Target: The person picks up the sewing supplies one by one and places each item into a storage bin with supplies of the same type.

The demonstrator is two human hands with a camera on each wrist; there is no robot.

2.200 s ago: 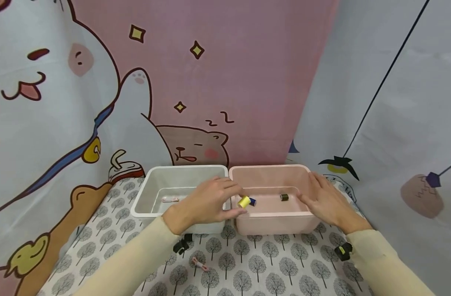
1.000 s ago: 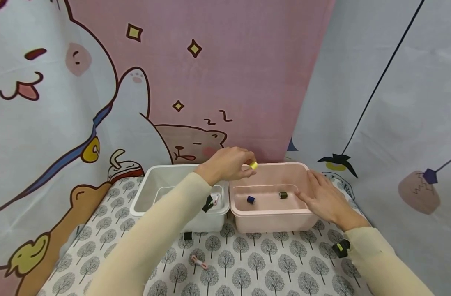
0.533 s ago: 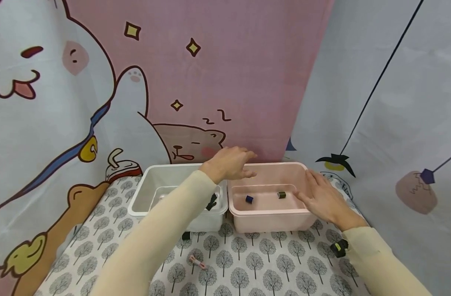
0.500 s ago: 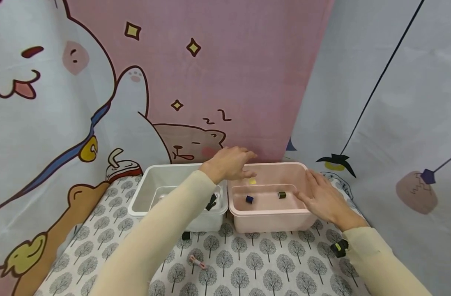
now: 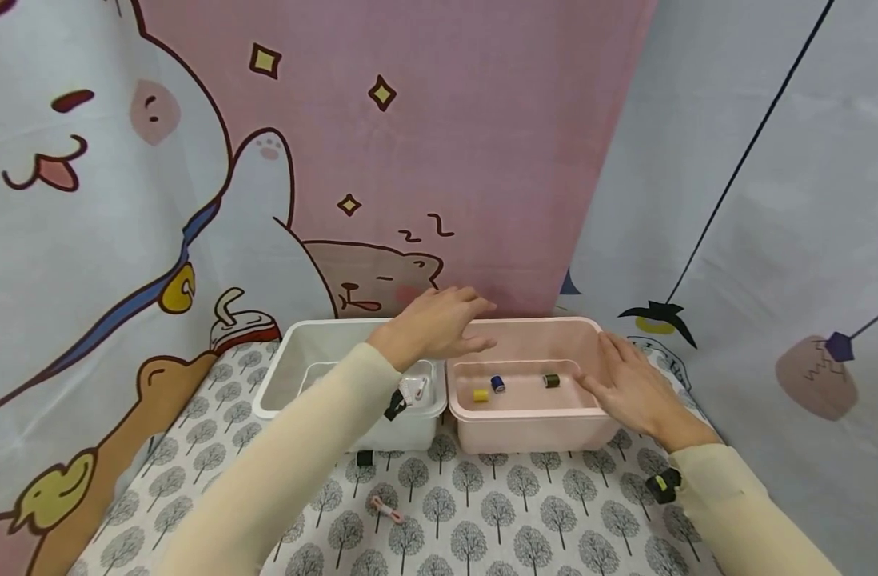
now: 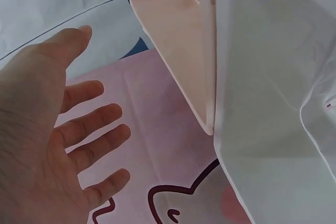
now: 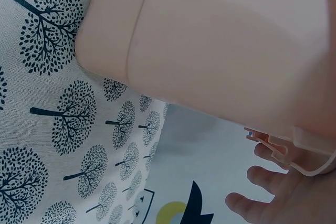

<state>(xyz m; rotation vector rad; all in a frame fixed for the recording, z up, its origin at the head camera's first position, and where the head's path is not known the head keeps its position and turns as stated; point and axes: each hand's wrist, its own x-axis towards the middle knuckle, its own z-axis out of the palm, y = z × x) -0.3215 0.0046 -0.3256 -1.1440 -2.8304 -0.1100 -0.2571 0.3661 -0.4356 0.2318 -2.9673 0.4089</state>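
Note:
A yellow thread spool point(image 5: 480, 395), a dark blue spool point(image 5: 498, 384) and a dark green spool point(image 5: 551, 381) lie apart on the floor of the pink bin point(image 5: 532, 414). My left hand point(image 5: 439, 326) hovers over the back, where the pink and white bins meet. Its fingers are spread and relaxed with nothing in them, as the left wrist view also shows. On the pink bin's right rim rests my right hand point(image 5: 629, 392). Its fingers lie extended along the outside beside the clip-like handle part point(image 7: 273, 148), and its thumb reaches over the inside.
The white bin point(image 5: 288, 372) stands directly left of the pink one, holding a small pale pink-and-white item point(image 5: 421, 389). In front, on the tree-print cloth point(image 5: 475, 512), lie a narrow pink item point(image 5: 385, 509) and a small black block point(image 5: 365, 458). A printed curtain point(image 5: 511, 160) hangs behind.
My left hand lifted the yellow spool toward the back, then let go. The spool fell into the pink bin, and the blue spool now sits slightly turned. The right hand stayed on the rim.

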